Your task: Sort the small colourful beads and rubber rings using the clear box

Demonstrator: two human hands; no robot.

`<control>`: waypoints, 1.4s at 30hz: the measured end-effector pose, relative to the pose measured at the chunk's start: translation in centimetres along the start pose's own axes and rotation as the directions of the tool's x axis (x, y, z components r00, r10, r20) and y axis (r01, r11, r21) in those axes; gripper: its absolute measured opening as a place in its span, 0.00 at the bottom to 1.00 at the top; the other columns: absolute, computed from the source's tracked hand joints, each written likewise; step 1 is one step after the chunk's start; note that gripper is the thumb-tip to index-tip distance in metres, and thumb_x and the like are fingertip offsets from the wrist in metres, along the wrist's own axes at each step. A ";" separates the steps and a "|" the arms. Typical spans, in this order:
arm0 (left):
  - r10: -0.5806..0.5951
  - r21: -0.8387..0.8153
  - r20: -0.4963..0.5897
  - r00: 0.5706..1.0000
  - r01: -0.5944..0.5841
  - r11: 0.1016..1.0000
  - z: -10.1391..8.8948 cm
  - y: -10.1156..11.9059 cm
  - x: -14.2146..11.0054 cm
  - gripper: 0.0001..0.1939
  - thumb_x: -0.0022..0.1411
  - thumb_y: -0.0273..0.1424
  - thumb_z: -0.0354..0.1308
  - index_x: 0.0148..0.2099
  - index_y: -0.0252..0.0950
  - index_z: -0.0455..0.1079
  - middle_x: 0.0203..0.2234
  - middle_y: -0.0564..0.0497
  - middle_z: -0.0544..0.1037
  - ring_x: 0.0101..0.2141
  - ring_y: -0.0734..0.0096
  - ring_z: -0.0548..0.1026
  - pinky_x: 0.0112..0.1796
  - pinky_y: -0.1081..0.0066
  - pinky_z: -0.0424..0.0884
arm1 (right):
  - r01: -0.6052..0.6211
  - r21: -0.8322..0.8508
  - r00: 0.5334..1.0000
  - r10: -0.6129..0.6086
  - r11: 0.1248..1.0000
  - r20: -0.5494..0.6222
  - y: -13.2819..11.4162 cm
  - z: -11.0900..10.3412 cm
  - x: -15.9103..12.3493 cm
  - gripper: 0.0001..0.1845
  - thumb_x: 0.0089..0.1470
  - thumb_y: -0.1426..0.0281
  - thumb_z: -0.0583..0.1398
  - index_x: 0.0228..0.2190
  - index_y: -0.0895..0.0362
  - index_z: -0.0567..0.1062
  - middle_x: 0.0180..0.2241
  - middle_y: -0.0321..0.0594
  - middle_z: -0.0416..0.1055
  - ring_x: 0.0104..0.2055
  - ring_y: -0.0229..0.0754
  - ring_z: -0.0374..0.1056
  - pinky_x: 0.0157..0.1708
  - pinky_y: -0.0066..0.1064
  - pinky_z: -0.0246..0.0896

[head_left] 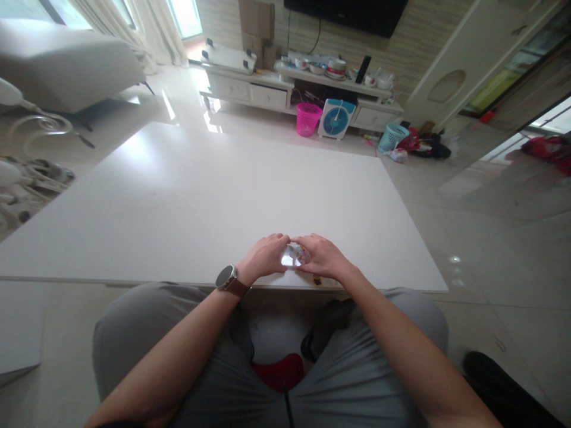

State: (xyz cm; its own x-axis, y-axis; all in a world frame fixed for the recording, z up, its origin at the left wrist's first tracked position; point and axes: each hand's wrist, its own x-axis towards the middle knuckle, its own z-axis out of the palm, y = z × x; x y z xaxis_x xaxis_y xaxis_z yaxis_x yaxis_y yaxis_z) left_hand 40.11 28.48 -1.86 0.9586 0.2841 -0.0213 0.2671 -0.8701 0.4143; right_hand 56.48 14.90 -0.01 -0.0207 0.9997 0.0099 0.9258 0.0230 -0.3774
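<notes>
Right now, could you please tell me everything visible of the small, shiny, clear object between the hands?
The small, shiny, clear object looks rounded, perhaps glass or plastic, with bright glare and reddish patches. The bare left hand and bare right hand grip its sides near the closer edge of the white rectangular tabletop. They hide its ends; whether it touches the tabletop is unclear.

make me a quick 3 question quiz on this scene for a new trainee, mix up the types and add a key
1. Multiple choice: on which side does the person wear the watch? a) right b) left
2. True or false: the left hand and the right hand both touch the small clear object.
3. Fill in: in the picture, just right of the pink basket stands a blue-and-white ___.

Key: 1. b; 2. true; 3. fan
</notes>
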 end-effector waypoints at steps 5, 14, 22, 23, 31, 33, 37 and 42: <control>-0.023 -0.005 0.004 1.000 0.023 1.000 0.0 0.0 0.0 0.18 0.52 0.34 0.66 0.46 0.39 0.69 0.42 0.45 0.76 0.44 0.56 0.74 0.44 0.63 0.70 | -0.018 -0.044 0.999 0.019 0.999 0.027 -0.1 0.1 0.0 0.34 0.50 0.62 0.71 0.56 0.55 0.70 0.47 0.45 0.76 0.49 0.50 0.69 0.49 0.38 0.61; -0.028 0.051 -0.023 0.999 0.029 0.998 0.2 -0.2 0.0 0.25 0.52 0.40 0.67 0.50 0.36 0.67 0.44 0.43 0.74 0.46 0.54 0.74 0.45 0.62 0.69 | -0.107 -0.111 0.992 0.099 0.988 -0.080 0.0 0.2 0.0 0.27 0.56 0.68 0.66 0.56 0.54 0.69 0.52 0.47 0.72 0.54 0.51 0.66 0.51 0.41 0.62; -0.171 -0.122 -0.050 0.984 0.164 0.979 1.1 -0.6 0.4 0.21 0.62 0.43 0.61 0.52 0.36 0.70 0.43 0.42 0.74 0.46 0.55 0.75 0.47 0.61 0.71 | -0.394 0.148 0.906 0.410 0.907 -0.108 0.6 1.5 0.2 0.20 0.56 0.75 0.59 0.51 0.53 0.69 0.41 0.43 0.78 0.42 0.48 0.74 0.43 0.37 0.67; -0.177 -0.198 -0.063 0.982 0.162 0.967 1.3 -0.6 0.6 0.19 0.62 0.41 0.61 0.51 0.36 0.71 0.42 0.42 0.75 0.46 0.55 0.75 0.47 0.61 0.71 | -0.383 0.220 0.903 0.414 0.897 -0.116 0.5 1.7 0.1 0.21 0.56 0.74 0.60 0.51 0.52 0.69 0.41 0.43 0.78 0.42 0.48 0.74 0.43 0.36 0.68; -0.414 -0.945 -0.123 0.902 0.022 0.327 0.6 0.0 1.9 0.24 0.62 0.44 0.62 0.52 0.35 0.64 0.44 0.41 0.80 0.41 0.63 0.79 0.43 0.61 0.76 | -0.095 0.813 0.798 0.532 0.574 -0.282 -0.6 1.6 0.8 0.23 0.54 0.65 0.64 0.50 0.52 0.65 0.55 0.47 0.69 0.42 0.40 0.76 0.45 0.36 0.74; -0.413 -0.979 -0.155 0.897 -0.083 0.188 -0.4 0.9 1.7 0.26 0.58 0.44 0.66 0.52 0.36 0.64 0.44 0.42 0.81 0.41 0.63 0.80 0.45 0.60 0.76 | -0.021 0.859 0.762 0.564 0.512 -0.318 -1.1 0.6 0.9 0.26 0.51 0.61 0.67 0.49 0.52 0.65 0.51 0.45 0.71 0.41 0.41 0.76 0.46 0.39 0.74; -0.400 -0.979 -0.202 0.894 -0.170 0.116 -2.3 2.6 1.1 0.30 0.55 0.40 0.71 0.55 0.37 0.65 0.40 0.46 0.81 0.39 0.64 0.81 0.44 0.62 0.76 | 0.080 0.924 0.740 0.599 0.373 -0.306 -1.9 -1.1 0.6 0.26 0.47 0.59 0.71 0.44 0.52 0.68 0.38 0.38 0.76 0.41 0.44 0.75 0.46 0.40 0.73; -0.356 -0.969 -0.240 0.903 -0.202 0.140 -3.3 3.7 0.7 0.29 0.55 0.39 0.71 0.56 0.37 0.66 0.40 0.47 0.81 0.39 0.64 0.81 0.43 0.64 0.76 | 0.154 0.933 0.746 0.581 0.325 -0.325 -2.5 -2.8 -0.3 0.26 0.43 0.63 0.73 0.42 0.52 0.70 0.34 0.34 0.76 0.38 0.42 0.75 0.42 0.37 0.73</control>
State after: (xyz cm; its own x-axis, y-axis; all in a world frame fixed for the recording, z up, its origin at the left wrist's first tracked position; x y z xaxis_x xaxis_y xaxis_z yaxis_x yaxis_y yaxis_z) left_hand 41.44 26.76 2.64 0.7472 0.6626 0.0516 -0.2528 0.2115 0.9441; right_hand 55.24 14.51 3.52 0.6449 0.7591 0.0892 -0.0549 0.1624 -0.9852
